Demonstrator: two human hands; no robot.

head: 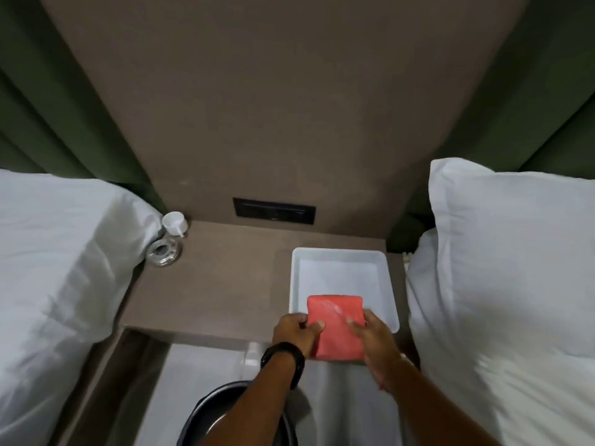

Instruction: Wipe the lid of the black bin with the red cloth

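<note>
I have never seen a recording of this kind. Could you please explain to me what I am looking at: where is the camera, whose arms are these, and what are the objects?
There is no machine here. The single picture comes from a camera worn on a person's head, looking forward and down, so the two bare arms reaching in from the bottom belong to that person.

The left hand, with a dark band on its wrist, and the right hand together hold a folded red cloth by its sides, over the near edge of a white tray.

The tray sits on a brown bedside shelf between two beds with white pillows. At the shelf's far left stand a glass and a small white cup. A dark switch panel is on the wall behind.

The black bin is at the bottom, on the floor, partly hidden by the left arm.
</note>
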